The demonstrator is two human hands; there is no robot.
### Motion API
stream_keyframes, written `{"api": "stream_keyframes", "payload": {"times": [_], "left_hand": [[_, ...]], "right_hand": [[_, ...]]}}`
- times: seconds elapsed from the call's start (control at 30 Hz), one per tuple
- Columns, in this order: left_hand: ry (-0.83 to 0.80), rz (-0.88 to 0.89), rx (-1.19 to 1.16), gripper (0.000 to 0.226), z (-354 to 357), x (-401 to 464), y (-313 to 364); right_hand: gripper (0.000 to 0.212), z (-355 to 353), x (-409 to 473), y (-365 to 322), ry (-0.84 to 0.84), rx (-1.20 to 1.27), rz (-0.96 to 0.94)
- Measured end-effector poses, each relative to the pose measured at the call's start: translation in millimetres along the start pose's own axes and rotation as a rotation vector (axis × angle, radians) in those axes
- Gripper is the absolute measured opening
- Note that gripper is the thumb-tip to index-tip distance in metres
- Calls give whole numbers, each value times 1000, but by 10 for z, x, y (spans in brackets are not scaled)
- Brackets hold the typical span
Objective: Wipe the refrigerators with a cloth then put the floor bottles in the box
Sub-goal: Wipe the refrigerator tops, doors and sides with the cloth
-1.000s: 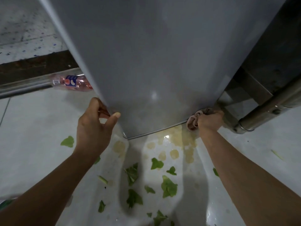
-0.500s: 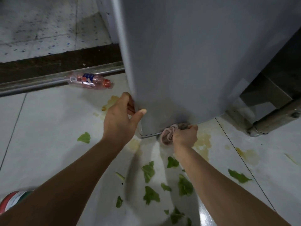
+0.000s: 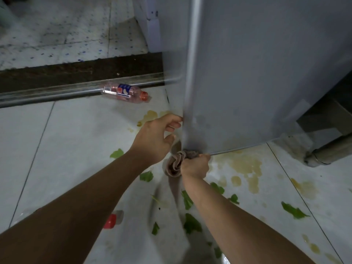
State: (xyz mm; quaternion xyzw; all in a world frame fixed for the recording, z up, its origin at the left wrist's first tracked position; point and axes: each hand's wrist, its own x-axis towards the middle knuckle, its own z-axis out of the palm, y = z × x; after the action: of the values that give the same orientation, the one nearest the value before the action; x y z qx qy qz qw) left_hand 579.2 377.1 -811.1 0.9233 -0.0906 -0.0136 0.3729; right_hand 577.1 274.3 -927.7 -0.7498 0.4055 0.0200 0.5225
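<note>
Floor (image 3: 62,141): pale tiles; I see green leaf scraps (image 3: 294,210) scattered near and right, yellowish spill stains (image 3: 245,164) just right of the fridge's lower corner.
Door track (image 3: 47,94): metal rail crossing far left, dark sill behind it.
Near bottle (image 3: 114,219): red cap end shows beside my left forearm, low left; its body is mostly hidden by the arm.
Far bottle (image 3: 124,91): clear plastic, reddish label, orange cap; lying on its side on the floor, against the track, left of the fridge.
Left hand (image 3: 155,139): fingers loosely curled, fingertips at the fridge's left edge, thumb free. I can't tell whether it truly grips that edge.
Cloth (image 3: 176,161): brownish, bunched, at the fridge's lower left corner, touching the bottom edge.
Right hand (image 3: 195,165): fist closed around the cloth, pressing it to the bottom corner. The hands are near each other, not touching.
Refrigerator (image 3: 257,73): grey, fills upper right; a second white cabinet (image 3: 150,21) stands behind it on the far side.
Box: I do not see it.
</note>
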Motion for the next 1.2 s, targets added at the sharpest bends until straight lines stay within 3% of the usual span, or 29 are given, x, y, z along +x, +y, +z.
{"api": "stream_keyframes", "payload": {"times": [0.3, 0.57, 0.8, 1.2], "left_hand": [[24, -40, 88, 41, -322, -165, -70], [60, -130, 129, 32, -703, -157, 94], [-72, -339, 107, 32, -1165, -489, 568], [-85, -549, 129, 37, -3149, -943, 2182]], "right_hand": [[18, -197, -192, 95, -297, -127, -306], [33, -876, -365, -335, -467, -388, -663], [36, -1310, -888, -1082, -577, -561, -635], [47, -2343, -2455, -2983, -715, -613, -650]]}}
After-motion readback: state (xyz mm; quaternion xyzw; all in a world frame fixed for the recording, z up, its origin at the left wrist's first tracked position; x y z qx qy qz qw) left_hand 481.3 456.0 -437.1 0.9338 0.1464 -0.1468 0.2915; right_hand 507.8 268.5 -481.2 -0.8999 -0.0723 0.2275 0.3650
